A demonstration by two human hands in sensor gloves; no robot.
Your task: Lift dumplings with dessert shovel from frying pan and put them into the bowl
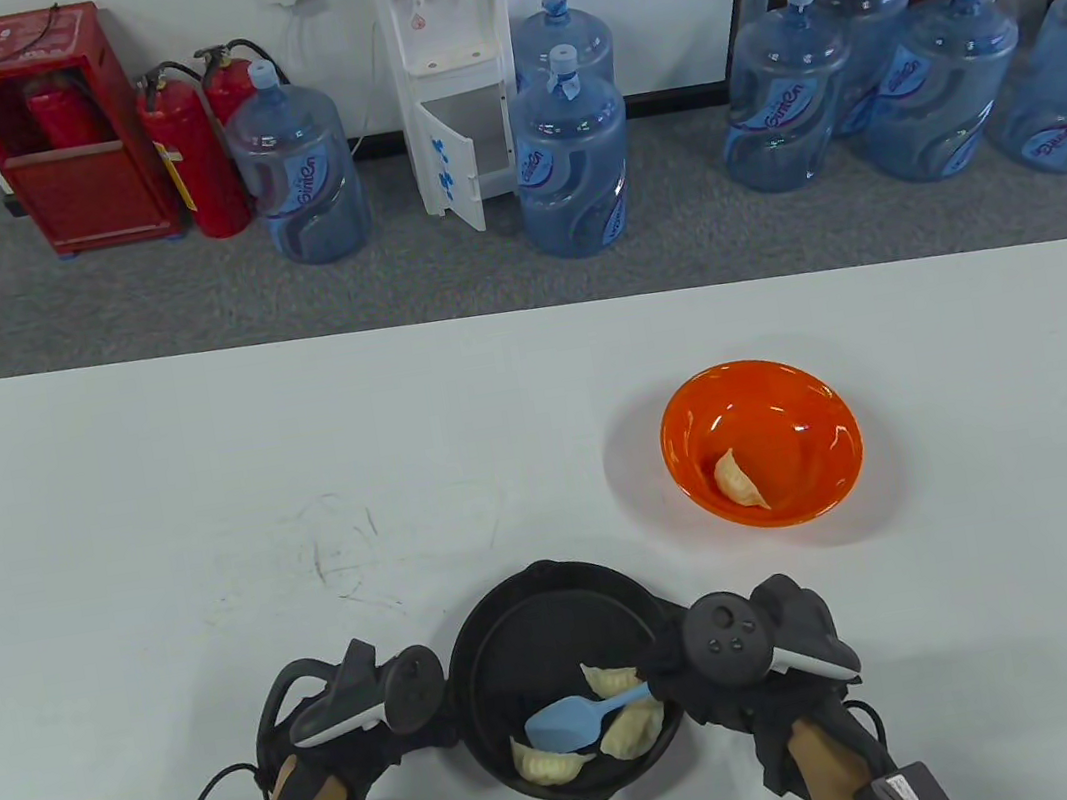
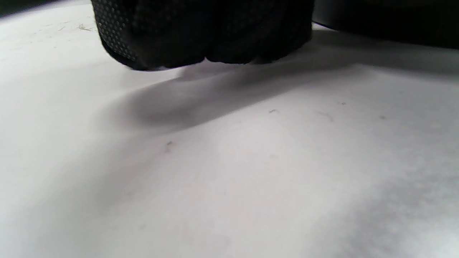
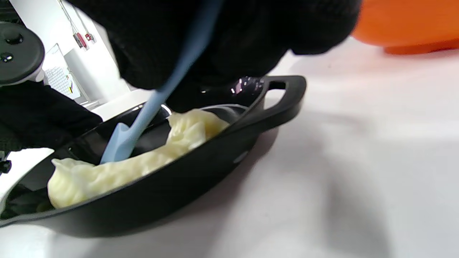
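R hand (image 1: 737, 661) grips the blue dessert shovel (image 1: 574, 721) by its handle, blade down in the frying pan (image 1: 492, 649) among three dumplings (image 1: 626, 729), just inboard of the hand. Step looks like scooping no. 2; next needs blade slid under one, then lifted level. L hand (image 1: 362, 721) sits at pan's far side, fingers curled, apparently on nothing. Bowl (image 1: 797, 399), one dumpling inside, lies up and outboard of R hand.
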